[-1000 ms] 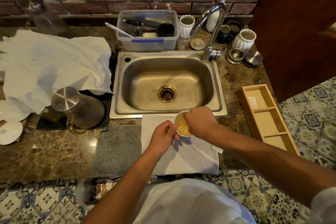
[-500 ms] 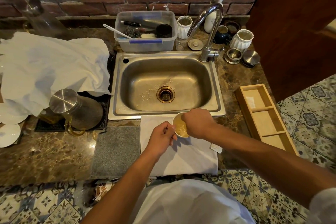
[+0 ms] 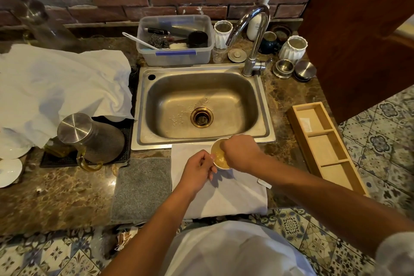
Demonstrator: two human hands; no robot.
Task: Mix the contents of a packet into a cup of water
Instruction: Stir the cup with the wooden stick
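A small white cup (image 3: pixel 218 157) of yellowish liquid stands on a white cloth (image 3: pixel 235 195) on the counter, just in front of the sink. My left hand (image 3: pixel 198 171) is closed against the cup's left side, fingertips at its rim. My right hand (image 3: pixel 240 152) hovers over the cup's right half with its fingers curled downward into it. Whatever those fingers hold is hidden under the hand. No packet shows on the counter.
The steel sink (image 3: pixel 201 105) and tap (image 3: pixel 253 36) lie straight behind the cup. A grey mat (image 3: pixel 141 188) lies left of the cloth, and beyond it a steel-lidded jug (image 3: pixel 89 136). A wooden tray (image 3: pixel 324 145) sits right, and a plastic tub (image 3: pixel 174 40) behind the sink.
Both hands stay at the cup in all frames. My right hand shifts only slightly over it, and the view has tilted a little.
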